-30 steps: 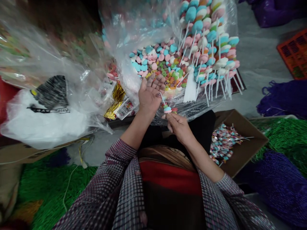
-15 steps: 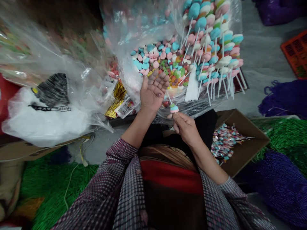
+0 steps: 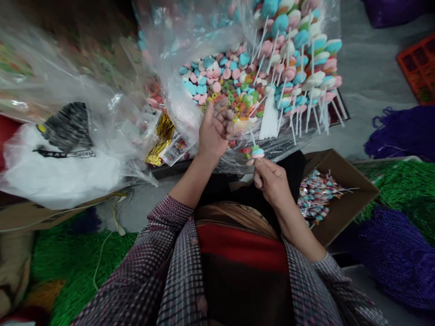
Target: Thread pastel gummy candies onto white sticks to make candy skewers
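Observation:
My right hand pinches a candy skewer, a thin white stick with pink, blue and green sweets threaded at its lower end. My left hand is raised palm-up just left of it, fingers curled in over something small I cannot make out. Right behind both hands a clear plastic sheet holds a heap of loose pink, blue and white candies and small coloured rings. Finished skewers lie piled on the right of that sheet, sticks pointing toward me.
A cardboard box at my right knee holds wrapped lollipops. Gold foil packets lie left of my left hand. A white plastic bag sits far left. Purple tinsel, green tinsel and an orange crate surround the right.
My right hand has carried the skewer to the right and slightly up. My left hand's fingers, spread flat before, have curled inward.

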A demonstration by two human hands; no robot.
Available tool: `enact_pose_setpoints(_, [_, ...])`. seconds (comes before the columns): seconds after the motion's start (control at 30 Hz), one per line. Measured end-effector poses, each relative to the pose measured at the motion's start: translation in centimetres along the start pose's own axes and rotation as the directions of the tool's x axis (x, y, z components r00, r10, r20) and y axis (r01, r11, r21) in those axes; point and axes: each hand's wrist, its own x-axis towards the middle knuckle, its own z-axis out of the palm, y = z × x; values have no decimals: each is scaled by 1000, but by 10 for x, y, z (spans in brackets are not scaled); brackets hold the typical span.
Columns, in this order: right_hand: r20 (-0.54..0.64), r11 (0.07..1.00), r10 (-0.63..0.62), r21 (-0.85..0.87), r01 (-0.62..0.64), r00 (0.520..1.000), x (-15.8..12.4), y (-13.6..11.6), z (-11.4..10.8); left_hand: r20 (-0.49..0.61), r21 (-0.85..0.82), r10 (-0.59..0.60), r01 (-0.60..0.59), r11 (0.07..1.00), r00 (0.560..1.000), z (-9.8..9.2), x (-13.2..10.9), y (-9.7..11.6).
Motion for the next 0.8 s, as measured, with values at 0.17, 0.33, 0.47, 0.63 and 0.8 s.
enact_pose_setpoints(0.17, [-51,999,13,32,-12,999,-1,2,-7,161,88,98,-113,990,982,9,-2,-16])
enact_pose_setpoints(0.33, [-60,997,-2,78,7,998,-2,3,-10,273,205,228,-288,936,935,11,0,-32])
enact_pose_setpoints(0.47, [-57,997,-3,79,7,998,-1,5,-11,270,234,259,-324,917,927,9,4,-37])
enact_pose_setpoints(0.63, [-113,994,27,109,-15,993,2,3,-14,208,183,226,-265,947,952,12,3,-29])
enact_pose_setpoints(0.8, [-237,990,3,135,30,972,6,6,-22,172,149,281,-307,940,944,17,3,-11])
